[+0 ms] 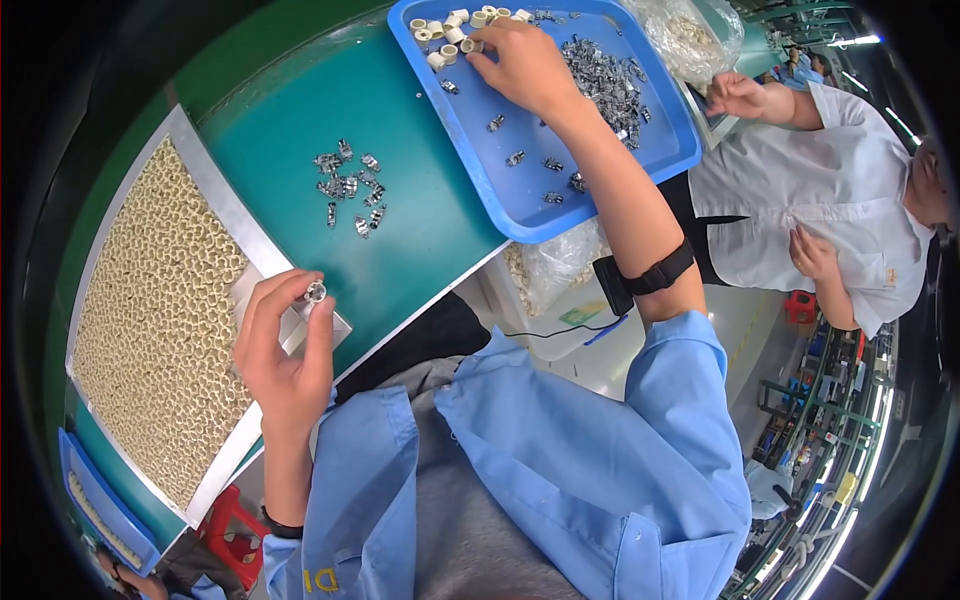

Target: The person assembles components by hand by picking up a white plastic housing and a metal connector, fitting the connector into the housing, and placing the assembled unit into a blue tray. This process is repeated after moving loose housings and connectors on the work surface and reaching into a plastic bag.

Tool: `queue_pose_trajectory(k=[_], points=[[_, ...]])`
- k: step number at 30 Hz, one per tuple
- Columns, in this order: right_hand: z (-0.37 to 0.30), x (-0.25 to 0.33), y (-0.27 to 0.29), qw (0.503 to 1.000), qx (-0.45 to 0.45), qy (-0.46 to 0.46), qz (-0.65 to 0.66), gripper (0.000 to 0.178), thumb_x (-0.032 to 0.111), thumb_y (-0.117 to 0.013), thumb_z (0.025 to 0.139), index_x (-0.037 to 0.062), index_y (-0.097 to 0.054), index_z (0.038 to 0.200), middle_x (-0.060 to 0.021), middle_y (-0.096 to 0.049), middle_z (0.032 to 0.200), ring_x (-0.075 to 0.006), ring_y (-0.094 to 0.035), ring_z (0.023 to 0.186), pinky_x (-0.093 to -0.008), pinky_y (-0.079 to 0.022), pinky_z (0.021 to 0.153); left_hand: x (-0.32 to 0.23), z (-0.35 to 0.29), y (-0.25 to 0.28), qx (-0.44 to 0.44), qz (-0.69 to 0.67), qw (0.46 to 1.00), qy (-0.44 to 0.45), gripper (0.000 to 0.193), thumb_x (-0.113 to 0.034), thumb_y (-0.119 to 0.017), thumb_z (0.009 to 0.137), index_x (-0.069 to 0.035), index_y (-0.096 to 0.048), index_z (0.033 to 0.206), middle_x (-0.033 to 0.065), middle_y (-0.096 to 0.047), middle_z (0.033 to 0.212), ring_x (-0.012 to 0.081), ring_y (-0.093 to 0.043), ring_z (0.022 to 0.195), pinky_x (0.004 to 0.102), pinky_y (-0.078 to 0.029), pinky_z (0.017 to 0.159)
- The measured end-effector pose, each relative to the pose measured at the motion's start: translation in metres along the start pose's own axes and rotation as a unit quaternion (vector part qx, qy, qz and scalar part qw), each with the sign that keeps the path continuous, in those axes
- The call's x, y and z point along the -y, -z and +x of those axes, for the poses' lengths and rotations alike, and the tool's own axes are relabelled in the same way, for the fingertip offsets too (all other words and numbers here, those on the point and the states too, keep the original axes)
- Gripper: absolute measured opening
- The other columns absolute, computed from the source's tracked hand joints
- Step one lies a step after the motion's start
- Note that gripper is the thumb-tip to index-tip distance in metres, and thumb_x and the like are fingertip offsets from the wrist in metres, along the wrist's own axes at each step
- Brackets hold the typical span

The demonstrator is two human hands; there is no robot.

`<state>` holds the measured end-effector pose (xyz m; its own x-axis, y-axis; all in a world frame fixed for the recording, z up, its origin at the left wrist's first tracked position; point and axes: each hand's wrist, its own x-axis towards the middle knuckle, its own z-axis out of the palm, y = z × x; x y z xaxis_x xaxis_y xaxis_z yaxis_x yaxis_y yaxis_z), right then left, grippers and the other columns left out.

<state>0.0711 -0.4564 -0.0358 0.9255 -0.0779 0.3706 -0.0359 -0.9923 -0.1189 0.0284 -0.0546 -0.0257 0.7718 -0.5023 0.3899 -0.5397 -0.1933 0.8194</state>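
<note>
Between the thumb and fingertips of my left hand [285, 345] is a small shiny metal clip [316, 292], held over the near edge of the green table. My right hand [522, 65] reaches into the far left corner of a blue tray [478, 190]. Its thumb and index finger close around a cream hollow cylinder [468, 46] at the edge of a cluster of similar cream cylinders [435, 30]. A heap of silvery metal clips [605, 90] lies right of that hand, with several strays in the tray. More metal clips [350, 185] lie loose on the green table.
A metal-rimmed tray [165, 320] packed with small cream pieces sits at left. Beyond the blue tray is a clear plastic bag [690, 40]. A person in a white shirt [800, 200] stands at right. Red stools [235, 535] and a smaller blue tray [105, 505] are lower left.
</note>
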Motion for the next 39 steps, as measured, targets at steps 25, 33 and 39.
queue_pose_trajectory(k=[25, 33, 39], points=[[-0.080, 0.175, 0.093, 0.870, -0.019, 0.220, 0.441, 0.029, -0.007, -0.077, 0.072, -0.0074, -0.074, 0.101, -0.0214, -0.075, 0.093, -0.0264, -0.074, 0.077, -0.0322, -0.059, 0.066, -0.031, 0.016, 0.002, -0.009, -0.047, 0.991, -0.126, 0.032, 0.006, -0.081, 0.079, 0.005, -0.073, 0.110, 0.0167, -0.071, 0.102, 0.0239, -0.071, 0.085, 0.0309, -0.057, 0.070], [-0.084, 0.186, 0.094, 0.880, -0.025, 0.233, 0.414, 0.029, -0.005, -0.079, 0.071, -0.0061, -0.076, 0.100, -0.0179, -0.076, 0.091, -0.0242, -0.074, 0.074, -0.0302, -0.058, 0.060, -0.025, 0.012, 0.010, 0.009, -0.082, 0.985, -0.154, 0.030, 0.006, -0.081, 0.079, 0.006, -0.073, 0.108, 0.0168, -0.071, 0.099, 0.0244, -0.071, 0.086, 0.0306, -0.057, 0.069], [-0.083, 0.180, 0.084, 0.894, -0.022, 0.200, 0.400, 0.036, -0.004, -0.079, 0.072, -0.0030, -0.075, 0.108, -0.0156, -0.075, 0.093, -0.0247, -0.074, 0.077, -0.0320, -0.059, 0.064, -0.017, 0.014, -0.003, 0.014, -0.123, 0.992, -0.038, 0.027, 0.006, -0.079, 0.081, 0.005, -0.072, 0.107, 0.0156, -0.072, 0.101, 0.0212, -0.070, 0.090, 0.0307, -0.057, 0.076]])
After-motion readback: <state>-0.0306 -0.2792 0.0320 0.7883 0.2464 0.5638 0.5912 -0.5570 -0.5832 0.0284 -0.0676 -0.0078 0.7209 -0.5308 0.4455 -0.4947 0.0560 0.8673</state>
